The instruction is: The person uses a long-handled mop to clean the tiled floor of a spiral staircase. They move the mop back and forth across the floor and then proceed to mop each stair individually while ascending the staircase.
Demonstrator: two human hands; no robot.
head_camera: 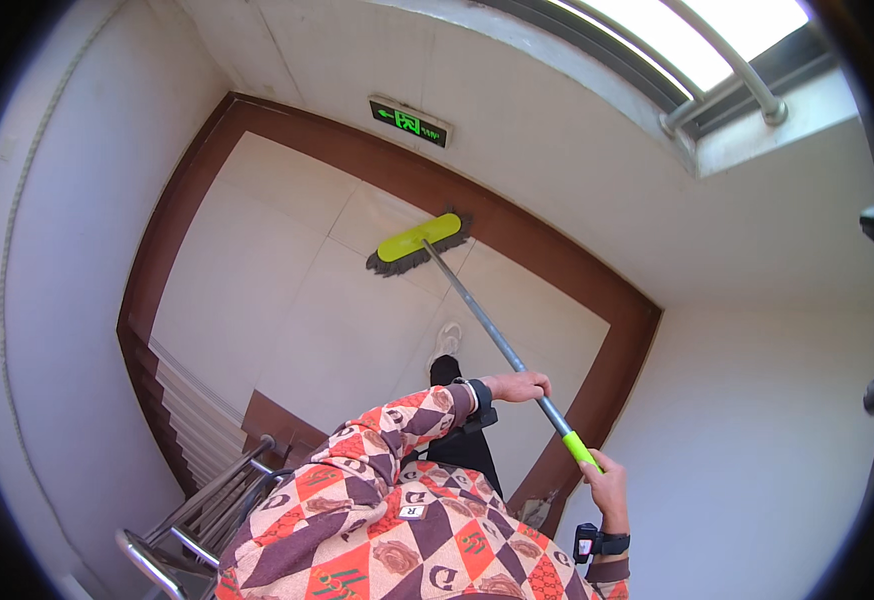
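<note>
A dust mop with a lime-green head (418,237) and dark grey fringe lies flat on the tiled floor, close to the brown border along the far wall. From its middle the metal pole (482,319) slants back toward me. My left hand (521,386) is wrapped around the lower half of the pole. At the top end, my right hand (606,481) holds the bright green grip (581,451), with the thumb along it. Both wrists carry dark straps with small devices.
Stairs (200,427) descend at the left beside a metal handrail (181,517). A lit exit sign (410,121) is mounted low on the far wall. Window bars (729,67) cross the upper right. White walls enclose the landing; my shoe (448,341) stands on its tiles.
</note>
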